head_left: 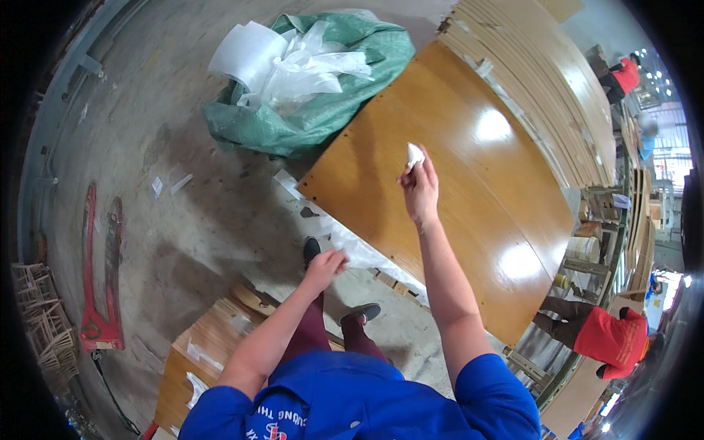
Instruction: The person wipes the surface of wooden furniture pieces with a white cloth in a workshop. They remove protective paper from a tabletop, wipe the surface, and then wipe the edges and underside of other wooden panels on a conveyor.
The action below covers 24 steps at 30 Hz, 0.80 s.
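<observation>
Over the glossy orange-brown wooden panel (381, 169), my right hand (421, 192) is raised with its fingers closed. A small crumpled white wad (414, 154), perhaps cloth or paper, sticks out between the fingertips. My left hand (324, 271) hangs in the air off the panel's near left edge, its fingers curled in and nothing visible in them. Dark holes run along the panel's edges. White sheeting (359, 253) shows beneath its near edge.
A green woven sack (249, 128) with white foam sheets (315, 62) leans by the panel's far left corner. Stacked boards (535, 81) lie beyond. A red pallet jack (100, 323) stands left, another wooden stack (220, 330) near my legs. Red-shirted people (609, 341) are at right.
</observation>
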Tool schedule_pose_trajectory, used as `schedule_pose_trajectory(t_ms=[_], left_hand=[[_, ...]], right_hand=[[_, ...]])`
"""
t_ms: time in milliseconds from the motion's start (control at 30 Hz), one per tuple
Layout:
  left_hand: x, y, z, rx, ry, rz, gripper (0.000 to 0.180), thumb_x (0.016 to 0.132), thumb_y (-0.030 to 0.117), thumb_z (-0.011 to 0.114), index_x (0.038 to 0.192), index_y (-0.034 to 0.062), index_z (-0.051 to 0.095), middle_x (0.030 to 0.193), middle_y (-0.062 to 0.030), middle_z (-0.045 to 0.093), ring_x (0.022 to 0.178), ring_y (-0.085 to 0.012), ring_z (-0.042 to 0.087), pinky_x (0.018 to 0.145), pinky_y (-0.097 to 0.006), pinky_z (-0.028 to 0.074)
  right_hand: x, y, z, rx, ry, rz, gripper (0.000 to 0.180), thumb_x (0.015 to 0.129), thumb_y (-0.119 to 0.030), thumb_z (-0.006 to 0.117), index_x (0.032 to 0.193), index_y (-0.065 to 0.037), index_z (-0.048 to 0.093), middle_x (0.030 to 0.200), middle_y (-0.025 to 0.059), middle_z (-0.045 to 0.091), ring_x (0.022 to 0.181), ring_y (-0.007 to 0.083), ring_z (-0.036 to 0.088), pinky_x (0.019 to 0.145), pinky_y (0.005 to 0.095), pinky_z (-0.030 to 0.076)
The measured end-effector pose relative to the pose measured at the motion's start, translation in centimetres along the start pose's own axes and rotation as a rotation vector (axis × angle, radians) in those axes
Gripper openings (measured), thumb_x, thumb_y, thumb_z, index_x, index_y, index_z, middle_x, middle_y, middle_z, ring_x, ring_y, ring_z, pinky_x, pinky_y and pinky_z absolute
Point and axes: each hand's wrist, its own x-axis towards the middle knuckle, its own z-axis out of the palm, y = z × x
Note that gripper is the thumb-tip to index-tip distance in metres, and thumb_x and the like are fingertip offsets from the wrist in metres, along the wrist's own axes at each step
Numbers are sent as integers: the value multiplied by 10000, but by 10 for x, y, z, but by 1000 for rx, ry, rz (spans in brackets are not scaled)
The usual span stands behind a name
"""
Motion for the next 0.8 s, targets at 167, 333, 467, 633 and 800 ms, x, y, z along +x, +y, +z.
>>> schedule_pose_trajectory(t_ms=[167, 333, 467, 633, 800], left_hand=[[-16, -69, -135, 247, 312, -261, 253, 893, 262, 537, 858, 26, 622, 706, -14, 587, 621, -99, 529, 570, -250, 423], [-40, -106, -192, 311, 382, -452, 237, 888, 233, 532, 843, 16, 618, 669, -26, 573, 606, -104, 532, 563, -272, 439], [-43, -120, -199, 345, 315, -614, 245, 895, 229, 502, 873, 12, 613, 672, -35, 581, 594, -115, 536, 570, -278, 442], [-31, -134, -190, 295, 263, -609, 258, 899, 234, 485, 869, 13, 614, 659, -37, 577, 578, -125, 534, 571, -284, 439], [-15, -135, -184, 310, 251, -514, 260, 911, 215, 466, 863, 16, 625, 638, -26, 557, 554, -112, 523, 550, -273, 431]], right_hand=[[132, 55, -4, -226, 74, -104, 383, 951, -187, 451, 1296, -22, 436, 767, 8, 501, 615, 85, 452, 593, 243, 439], [207, 90, -9, -724, 226, -218, 323, 941, -213, 475, 1189, -15, 542, 786, 44, 554, 653, 74, 486, 573, 243, 442], [237, 102, -7, -1057, 307, -312, 326, 941, -258, 477, 1136, -17, 576, 905, 149, 635, 804, 209, 610, 716, 316, 481], [249, 108, -7, -1178, 265, -446, 314, 936, -268, 478, 1102, -27, 593, 996, 200, 634, 933, 330, 615, 825, 371, 470], [255, 110, -13, -1274, 281, -516, 269, 932, -232, 468, 1051, -36, 607, 974, 201, 633, 914, 359, 603, 807, 403, 475]])
